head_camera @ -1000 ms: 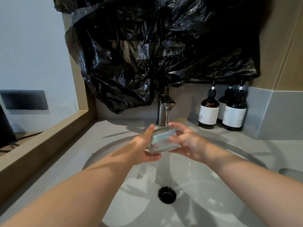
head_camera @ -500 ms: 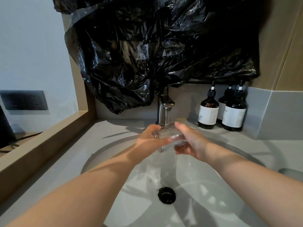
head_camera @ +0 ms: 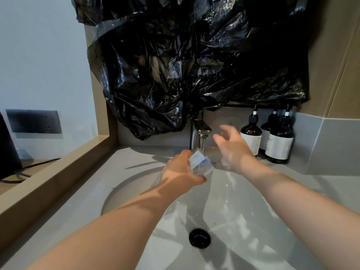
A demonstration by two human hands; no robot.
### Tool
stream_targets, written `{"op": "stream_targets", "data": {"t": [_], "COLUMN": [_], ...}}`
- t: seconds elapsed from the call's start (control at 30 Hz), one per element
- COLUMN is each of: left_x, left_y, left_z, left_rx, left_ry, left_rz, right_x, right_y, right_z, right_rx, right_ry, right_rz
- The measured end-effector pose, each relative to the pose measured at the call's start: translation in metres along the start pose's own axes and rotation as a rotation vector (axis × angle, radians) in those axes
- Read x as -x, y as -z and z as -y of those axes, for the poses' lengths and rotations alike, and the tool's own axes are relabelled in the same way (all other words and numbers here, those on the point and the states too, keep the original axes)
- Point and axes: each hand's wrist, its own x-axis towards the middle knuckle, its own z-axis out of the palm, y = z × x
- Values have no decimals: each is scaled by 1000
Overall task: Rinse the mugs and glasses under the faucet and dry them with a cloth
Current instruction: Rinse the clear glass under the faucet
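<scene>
Head view: rinse step. Left hand (head_camera: 182, 172) grips the tilted glass (head_camera: 200, 164) just under the faucet (head_camera: 201, 130) spout. Right hand (head_camera: 235, 149) hovers right of the faucet, fingers spread, holding nothing. It's blurred, possibly going for the handle. Next: water off, then dry.

1. From my feed the glass (head_camera: 200, 165) looks clear and shiny.
2. Faucet (head_camera: 202, 131): brushed metal, dull sheen.
3. Black plastic sheeting (head_camera: 175, 65): crinkly, glossy.
4. Sink basin (head_camera: 263, 221): smooth, glossy white.
5. Ledge (head_camera: 54, 178): matt wood.
6. Bottles (head_camera: 251, 132): dark, glossy, with matt pale labels.
</scene>
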Motion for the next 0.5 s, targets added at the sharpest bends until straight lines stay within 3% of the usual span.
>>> {"op": "stream_targets", "data": {"t": [0.07,0.17,0.23,0.37,0.5], "left_x": [-3,-6,-5,-1,7], "left_y": [2,8,9,11,13], "left_z": [-3,-5,-3,2,-8], "left_rx": [-237,-503,-724,-920,-1121], "left_ry": [-53,-94,-170,-373,-572], "left_rz": [-45,-54,-57,-46,5], "right_x": [-7,-20,-31,-45,-45], "right_y": [8,16,16,16,18], "right_z": [12,32,40,41,34], "right_rx": [161,357,523,735,779], "right_ry": [176,362,396,351,391], "right_rz": [-101,-81,-19,93,69]}}
